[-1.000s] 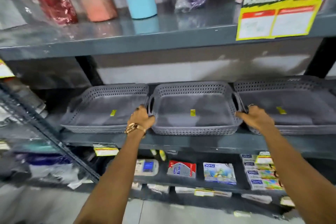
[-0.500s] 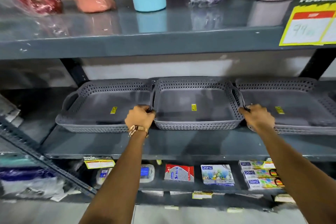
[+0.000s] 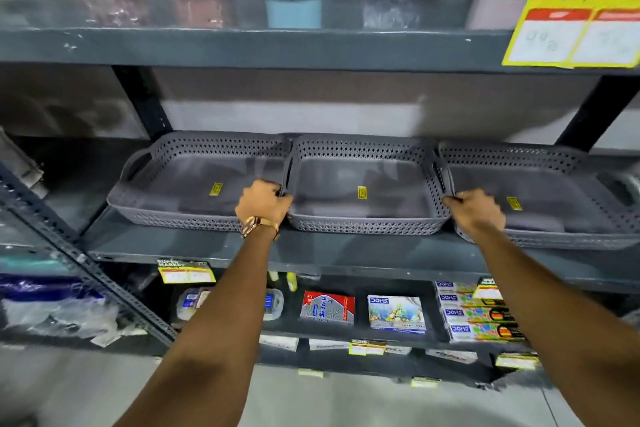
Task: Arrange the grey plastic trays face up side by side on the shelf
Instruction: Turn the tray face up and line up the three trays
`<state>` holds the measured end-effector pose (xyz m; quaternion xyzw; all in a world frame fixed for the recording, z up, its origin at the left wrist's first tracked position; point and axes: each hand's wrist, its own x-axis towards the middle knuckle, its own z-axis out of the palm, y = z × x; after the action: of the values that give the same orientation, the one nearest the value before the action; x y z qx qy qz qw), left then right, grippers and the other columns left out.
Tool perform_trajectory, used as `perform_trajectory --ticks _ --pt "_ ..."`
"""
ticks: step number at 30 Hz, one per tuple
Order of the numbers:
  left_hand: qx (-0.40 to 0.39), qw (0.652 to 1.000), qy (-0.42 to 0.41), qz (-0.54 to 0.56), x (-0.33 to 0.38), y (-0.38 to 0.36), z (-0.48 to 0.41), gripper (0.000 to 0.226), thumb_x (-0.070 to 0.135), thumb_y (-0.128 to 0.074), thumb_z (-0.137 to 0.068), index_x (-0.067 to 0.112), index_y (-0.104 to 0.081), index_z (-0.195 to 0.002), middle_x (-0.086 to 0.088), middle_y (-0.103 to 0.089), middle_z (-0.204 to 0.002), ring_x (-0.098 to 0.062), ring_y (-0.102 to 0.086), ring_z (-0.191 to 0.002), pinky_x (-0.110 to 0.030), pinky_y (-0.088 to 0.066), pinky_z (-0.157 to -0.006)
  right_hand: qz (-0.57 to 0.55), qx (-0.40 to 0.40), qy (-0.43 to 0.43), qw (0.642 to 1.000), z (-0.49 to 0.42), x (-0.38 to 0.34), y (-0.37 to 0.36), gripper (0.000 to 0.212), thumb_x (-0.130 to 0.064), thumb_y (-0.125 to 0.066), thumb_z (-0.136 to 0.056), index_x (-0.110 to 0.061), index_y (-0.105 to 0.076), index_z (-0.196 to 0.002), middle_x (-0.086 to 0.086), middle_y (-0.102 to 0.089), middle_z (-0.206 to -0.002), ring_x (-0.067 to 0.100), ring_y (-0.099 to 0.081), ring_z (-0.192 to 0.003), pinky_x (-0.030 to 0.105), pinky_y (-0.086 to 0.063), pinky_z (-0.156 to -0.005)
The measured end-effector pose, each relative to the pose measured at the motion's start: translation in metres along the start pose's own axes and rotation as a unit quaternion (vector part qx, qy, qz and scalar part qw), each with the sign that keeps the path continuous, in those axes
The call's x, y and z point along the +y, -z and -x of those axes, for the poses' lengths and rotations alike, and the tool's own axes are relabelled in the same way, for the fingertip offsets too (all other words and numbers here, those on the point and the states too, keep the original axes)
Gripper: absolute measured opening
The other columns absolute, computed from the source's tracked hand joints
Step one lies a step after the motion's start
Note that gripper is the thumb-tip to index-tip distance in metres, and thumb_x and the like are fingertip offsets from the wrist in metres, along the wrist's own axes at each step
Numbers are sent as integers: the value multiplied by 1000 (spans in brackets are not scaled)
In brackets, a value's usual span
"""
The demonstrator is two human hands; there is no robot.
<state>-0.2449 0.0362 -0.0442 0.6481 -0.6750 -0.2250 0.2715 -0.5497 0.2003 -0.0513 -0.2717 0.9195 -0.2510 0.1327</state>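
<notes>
Trays: we see three grey trays face up in a row on the shelf [image 3: 194, 246], the left tray [image 3: 194, 184], mid tray [image 3: 363, 180] and right tray [image 3: 554, 191], edges touching.
Left hand [image 3: 265, 203]: our fingers curl round the mid tray's left handle.
Right hand [image 3: 476, 210]: our fingers grip the mid tray's right handle, beside the right tray.
Wrist: a watch [image 3: 258, 226] on our left arm.
</notes>
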Motion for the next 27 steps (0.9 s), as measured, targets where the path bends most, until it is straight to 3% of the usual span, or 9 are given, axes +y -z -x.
perform_trajectory --ticks 6,15,21,27 --pt "11 1000 -2 14 -19 12 43 24 35 -77 -63 16 -75 -77 -14 -75 -77 -37 -68 -75 -38 -55 -65 13 12 4 1000 36 29 9 50 -53 -58 -85 -13 -70 -112 20 -69 -117 40 -63 -110 43 -49 -91" --pt "2 1000 -20 -5 -23 22 61 30 42 -75 -65 26 -77 -90 -10 -77 -83 -34 -69 -80 -37 -58 -67 15 16 48 999 50 42 14 44 -50 -57 -87 -12 -73 -104 19 -72 -108 37 -66 -102 40 -51 -84" --pt "16 999 -27 -5 -24 20 59 25 43 -75 -65 26 -77 -83 -4 -77 -81 -32 -68 -79 -28 -49 -61 39 47 54 997 50 44 12 42 -52 -56 -85 -14 -72 -95 19 -71 -104 39 -66 -99 40 -49 -80" --pt "24 999 -29 -5 -25 21 59 26 43 -76 -63 27 -77 -83 -3 -77 -80 -32 -69 -78 -27 -45 -61 59 67 63 994 51 45 10 45 -53 -52 -87 -15 -72 -98 18 -72 -101 38 -67 -96 36 -45 -73"
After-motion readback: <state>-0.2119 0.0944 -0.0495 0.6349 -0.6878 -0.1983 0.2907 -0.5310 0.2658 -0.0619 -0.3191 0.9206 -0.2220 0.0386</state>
